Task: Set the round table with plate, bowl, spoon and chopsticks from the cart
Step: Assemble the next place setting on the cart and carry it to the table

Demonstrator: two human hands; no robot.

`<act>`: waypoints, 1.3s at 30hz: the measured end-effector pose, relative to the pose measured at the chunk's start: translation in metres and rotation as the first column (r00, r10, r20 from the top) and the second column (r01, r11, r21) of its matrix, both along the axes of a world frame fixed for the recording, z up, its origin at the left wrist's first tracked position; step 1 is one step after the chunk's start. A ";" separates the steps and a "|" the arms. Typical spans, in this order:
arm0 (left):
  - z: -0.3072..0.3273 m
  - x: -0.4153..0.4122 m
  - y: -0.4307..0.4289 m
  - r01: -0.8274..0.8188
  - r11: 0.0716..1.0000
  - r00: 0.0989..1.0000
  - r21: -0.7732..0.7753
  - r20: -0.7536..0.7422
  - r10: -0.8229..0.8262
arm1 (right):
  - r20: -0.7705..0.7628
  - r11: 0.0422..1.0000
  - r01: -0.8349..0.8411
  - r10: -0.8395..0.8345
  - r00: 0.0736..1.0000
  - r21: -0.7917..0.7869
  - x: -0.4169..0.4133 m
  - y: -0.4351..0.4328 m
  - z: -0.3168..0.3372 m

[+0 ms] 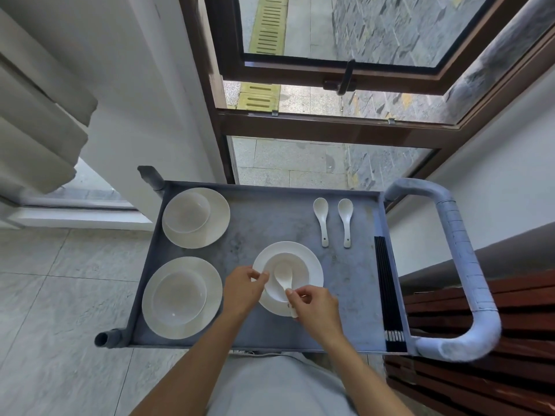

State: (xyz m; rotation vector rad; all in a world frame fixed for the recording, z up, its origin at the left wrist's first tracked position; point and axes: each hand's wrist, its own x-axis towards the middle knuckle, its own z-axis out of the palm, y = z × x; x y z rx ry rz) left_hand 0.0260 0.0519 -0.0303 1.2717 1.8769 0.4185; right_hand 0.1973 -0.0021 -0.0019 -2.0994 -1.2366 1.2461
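On the grey cart tray (270, 217) sits a white plate (313, 265) with a white bowl (295, 265) on it. A white spoon (283, 276) lies in that bowl, handle toward me. My right hand (315, 307) pinches the spoon's handle. My left hand (243, 288) grips the left rim of the bowl and plate. Two more plate-and-bowl sets stand at the far left (196, 217) and near left (181, 297). Two loose spoons (333, 220) lie at the far right. Black chopsticks (389, 292) lie along the tray's right edge.
The cart's padded handle (462, 265) curves round on the right, beside a dark wooden bench (480, 355). A brown-framed window (330, 121) stands behind the cart and a curtain (39, 115) hangs at the left. Pale floor tiles (60, 295) lie to the left.
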 end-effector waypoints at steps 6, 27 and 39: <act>-0.002 0.000 -0.001 -0.015 1.000 1.000 -0.005 0.022 0.015 | 0.141 0.994 0.057 -0.070 0.987 0.094 0.040 -0.005 0.002; -0.006 0.003 -0.005 -0.042 0.999 0.996 0.000 0.082 0.042 | 0.533 0.960 0.223 -0.100 0.840 -0.172 0.138 0.001 -0.020; -0.004 0.004 -0.006 -0.060 0.998 0.994 -0.022 0.086 0.062 | 0.289 0.992 0.044 -0.006 0.957 -0.122 0.097 0.011 -0.023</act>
